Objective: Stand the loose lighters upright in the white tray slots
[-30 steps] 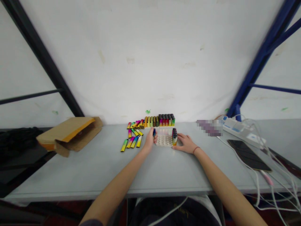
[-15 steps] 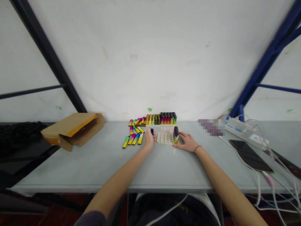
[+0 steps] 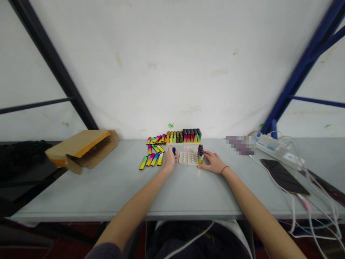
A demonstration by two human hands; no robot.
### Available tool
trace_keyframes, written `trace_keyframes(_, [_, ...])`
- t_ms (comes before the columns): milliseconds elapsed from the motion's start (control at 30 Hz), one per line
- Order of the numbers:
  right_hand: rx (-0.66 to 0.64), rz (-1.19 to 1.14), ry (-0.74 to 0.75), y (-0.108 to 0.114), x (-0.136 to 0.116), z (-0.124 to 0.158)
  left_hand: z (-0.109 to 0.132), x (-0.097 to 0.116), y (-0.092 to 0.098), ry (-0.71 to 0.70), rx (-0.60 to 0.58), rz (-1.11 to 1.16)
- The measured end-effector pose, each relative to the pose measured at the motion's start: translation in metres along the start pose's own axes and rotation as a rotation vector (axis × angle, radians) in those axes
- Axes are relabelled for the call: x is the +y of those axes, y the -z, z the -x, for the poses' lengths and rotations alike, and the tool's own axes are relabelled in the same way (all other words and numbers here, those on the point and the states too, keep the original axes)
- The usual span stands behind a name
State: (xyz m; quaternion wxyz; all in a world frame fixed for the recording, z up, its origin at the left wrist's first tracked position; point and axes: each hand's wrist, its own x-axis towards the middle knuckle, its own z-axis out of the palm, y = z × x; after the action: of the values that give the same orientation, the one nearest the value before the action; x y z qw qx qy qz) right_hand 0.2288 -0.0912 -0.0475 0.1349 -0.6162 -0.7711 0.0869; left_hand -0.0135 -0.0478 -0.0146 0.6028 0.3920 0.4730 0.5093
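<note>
My left hand (image 3: 170,159) is closed around a lighter (image 3: 174,149), of which only the dark blue upper end shows above the fist. Just right of it lies a white tray (image 3: 185,164) with rows of round sockets. A row of lighters (image 3: 201,155) with dark tops and multicoloured bodies stands upright at the tray's right end. Beside that end rests my right hand (image 3: 215,162), thumb and fingers apart around the tray's corner; whether the fingertips touch the lighters cannot be made out. Several multicoloured lighters (image 3: 153,159) lie flat to the left of my left hand.
Behind the tray stand a block of upright lighters (image 3: 192,136) and a group with yellowish ends (image 3: 174,137). An opened cardboard box (image 3: 83,147) sits at the left. On the right are a phone (image 3: 284,176), a power strip (image 3: 279,149) and white cables (image 3: 293,212).
The view has shifted very slightly. Both hands keep their places by the tray, and the lighter stays in my left fist.
</note>
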Motion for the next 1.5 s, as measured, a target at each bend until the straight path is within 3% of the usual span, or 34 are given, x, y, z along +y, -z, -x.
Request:
trace_keyframes(267, [-0.007,-0.002,-0.007,0.001,-0.001,0.000,0.004,0.001,-0.002,0.017,0.022,-0.041])
trace_keyframes(500, [0.000,-0.007,0.011,0.000,0.001,-0.001,0.005,0.003,0.002,0.004,-0.105,0.025])
trace_keyframes(633, [0.004,-0.005,0.013,0.000,0.000,-0.001,0.002,0.010,-0.004,-0.158,-0.195,-0.068])
trace_keyframes(767, [0.008,-0.010,0.012,-0.001,-0.001,-0.001,-0.010,0.015,-0.021,-0.466,-0.181,-0.284])
trace_keyframes(833, [0.010,-0.010,0.010,-0.001,0.000,-0.001,-0.017,0.014,-0.029,-0.543,-0.190,-0.347])
trace_keyframes(967, [0.017,-0.007,0.010,-0.002,0.001,-0.002,-0.024,0.004,-0.039,-0.530,-0.236,-0.368])
trace_keyframes(1333, [0.027,-0.010,0.024,-0.003,0.003,-0.002,-0.023,-0.014,-0.035,-0.578,-0.338,-0.452])
trace_keyframes(1500, [0.020,-0.005,0.022,-0.001,0.001,-0.001,-0.026,-0.020,-0.035,-0.614,-0.302,-0.462])
